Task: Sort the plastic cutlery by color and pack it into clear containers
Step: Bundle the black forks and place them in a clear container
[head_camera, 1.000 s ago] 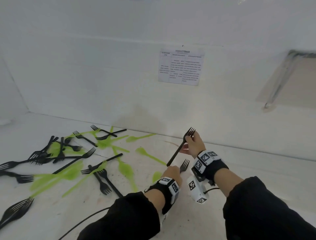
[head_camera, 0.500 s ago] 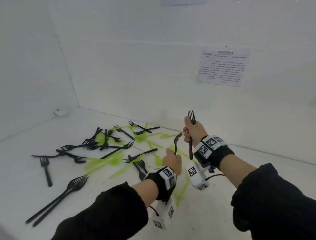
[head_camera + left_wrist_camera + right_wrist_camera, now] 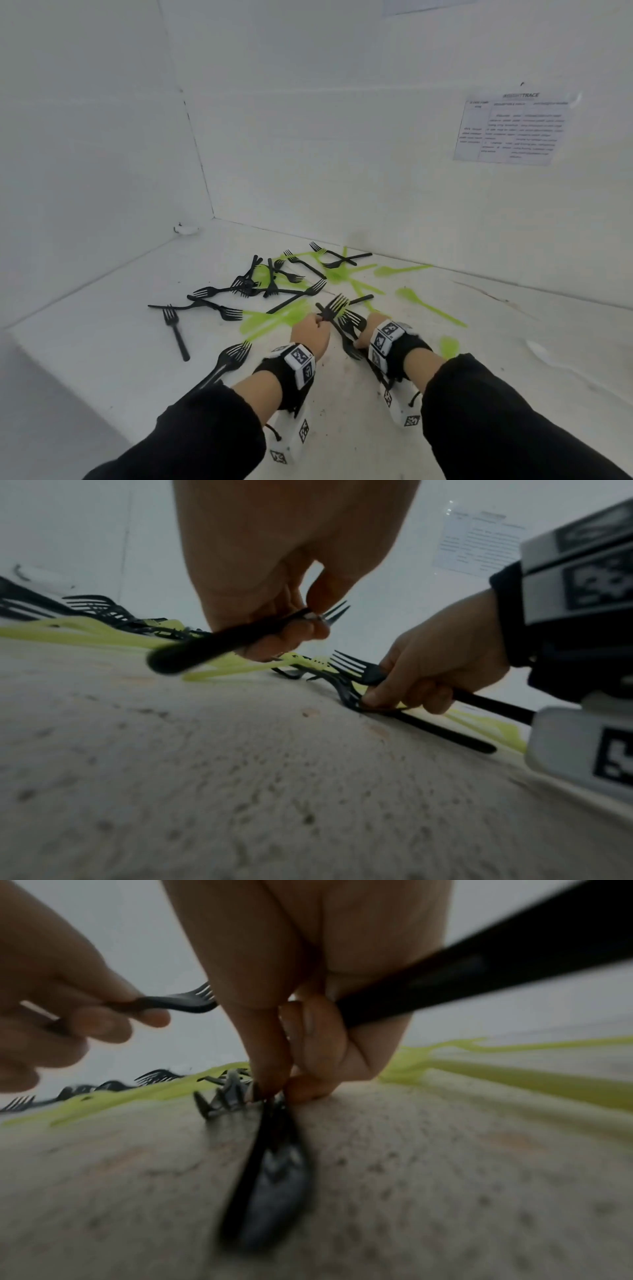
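The left hand [image 3: 310,337] pinches a black fork [image 3: 334,307] by its neck, lifted off the white table [image 3: 113,329]. The right hand [image 3: 441,666] grips a second black fork [image 3: 363,669] while its fingertips [image 3: 265,1085] pinch a third fork [image 3: 428,729] lying on the table. More black forks [image 3: 239,291] and green cutlery [image 3: 274,317] lie tangled just behind both hands, below a printed sheet [image 3: 513,128] on the wall.

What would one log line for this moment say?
left hand: holds black fork | right hand: holds one fork, pinching another off table | green cutlery: untouched

Black forks [image 3: 301,263], lime-green cutlery [image 3: 430,307], white table [image 3: 102,325]
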